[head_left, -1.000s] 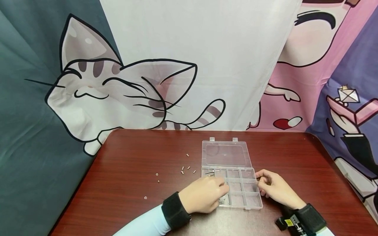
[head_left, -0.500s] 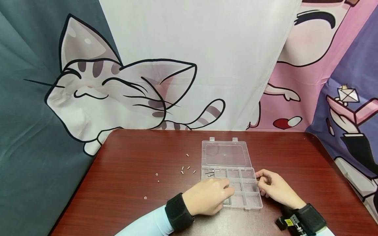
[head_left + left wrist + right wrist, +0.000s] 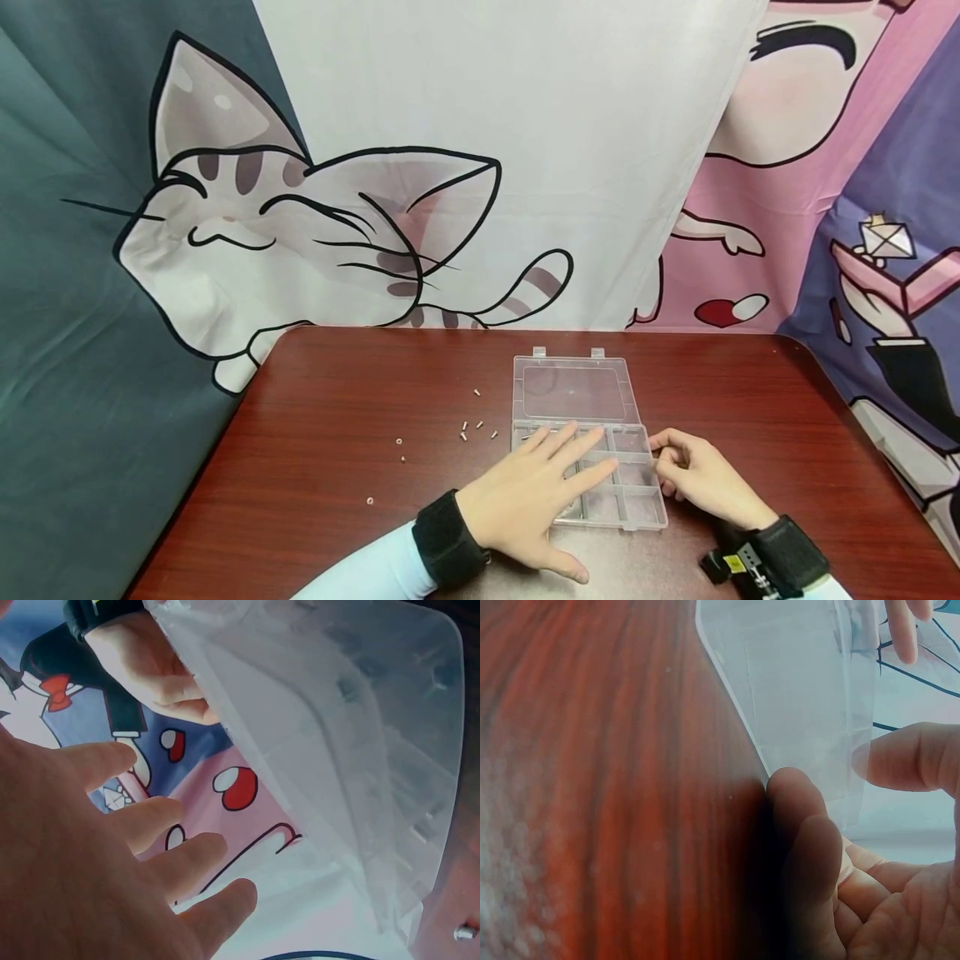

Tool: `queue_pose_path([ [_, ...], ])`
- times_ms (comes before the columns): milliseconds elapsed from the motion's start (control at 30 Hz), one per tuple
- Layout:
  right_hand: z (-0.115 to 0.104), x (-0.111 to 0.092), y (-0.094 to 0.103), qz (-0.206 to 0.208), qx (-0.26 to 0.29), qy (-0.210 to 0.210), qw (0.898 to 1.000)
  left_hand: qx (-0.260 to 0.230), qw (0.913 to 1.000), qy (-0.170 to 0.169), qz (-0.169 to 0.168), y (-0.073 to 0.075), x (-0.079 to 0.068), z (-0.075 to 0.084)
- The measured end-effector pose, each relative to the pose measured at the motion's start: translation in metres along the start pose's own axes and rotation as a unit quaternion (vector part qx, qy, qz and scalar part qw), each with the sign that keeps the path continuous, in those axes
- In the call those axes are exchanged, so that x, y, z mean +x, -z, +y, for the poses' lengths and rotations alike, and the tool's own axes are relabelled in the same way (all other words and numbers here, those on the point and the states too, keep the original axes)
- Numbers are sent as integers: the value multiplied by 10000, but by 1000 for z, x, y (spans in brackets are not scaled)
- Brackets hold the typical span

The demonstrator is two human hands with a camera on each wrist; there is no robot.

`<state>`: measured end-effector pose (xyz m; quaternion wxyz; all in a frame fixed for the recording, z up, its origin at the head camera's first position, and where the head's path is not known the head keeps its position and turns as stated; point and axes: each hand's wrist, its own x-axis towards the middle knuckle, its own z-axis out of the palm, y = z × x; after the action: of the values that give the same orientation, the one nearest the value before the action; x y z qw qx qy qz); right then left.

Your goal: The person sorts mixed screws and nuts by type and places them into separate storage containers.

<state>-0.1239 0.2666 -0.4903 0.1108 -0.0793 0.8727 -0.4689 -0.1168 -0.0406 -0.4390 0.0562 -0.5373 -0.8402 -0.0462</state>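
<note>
A clear plastic compartment box (image 3: 643,504) lies on the table, its lid (image 3: 577,392) folded back. Over its left compartments my left hand (image 3: 517,500) spreads its fingers, palm down, with nothing held. Those fingers hide most of the metal pieces in the box. At the box's right side, my right hand (image 3: 701,479) grips the edge; in the right wrist view its thumb (image 3: 900,761) meets the upper rim and its curled fingers (image 3: 799,802) touch the lower edge. Several small screws (image 3: 464,426) lie left of the box.
Small ring-shaped pieces, likely nuts (image 3: 370,501), lie farther left on the reddish-brown table (image 3: 315,467). Behind the table's back edge hangs a printed cloth (image 3: 585,167). A black wrist strap with a camera (image 3: 750,567) sits near the front right.
My left hand, bunched over the box's lower left compartments before, has spread its fingers flat above it. The right hand and the box stay where they were.
</note>
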Motion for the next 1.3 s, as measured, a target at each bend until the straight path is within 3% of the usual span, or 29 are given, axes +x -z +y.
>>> queue_pose_path([
  [167, 0, 0, 0, 0, 3, -10, 10000, -40, 9999, 14, 114, 2, -8, -4],
  [333, -2, 0, -1, 0, -2, 29, 10000, -191, 9995, 209, 161, 1, -28, -15],
  [600, 1, 1, 0, -10, 0, 70, 10000, -382, 9956, 751, 401, -1, -80, -44],
  [767, 1, 1, 0, -22, 11, 66, 10000, -464, 9936, 981, 313, -6, -114, -52],
  [867, 0, 1, 1, -3, 19, 78, 10000, -309, 9947, 928, 308, -10, -127, -53],
  [1133, 2, 1, 0, -21, 11, 97, 10000, -4, 9939, 605, 917, -14, -142, -51],
  [1300, 2, 0, 0, -2, 0, 93, 10000, 360, 9925, 578, 1011, -11, -141, -48],
])
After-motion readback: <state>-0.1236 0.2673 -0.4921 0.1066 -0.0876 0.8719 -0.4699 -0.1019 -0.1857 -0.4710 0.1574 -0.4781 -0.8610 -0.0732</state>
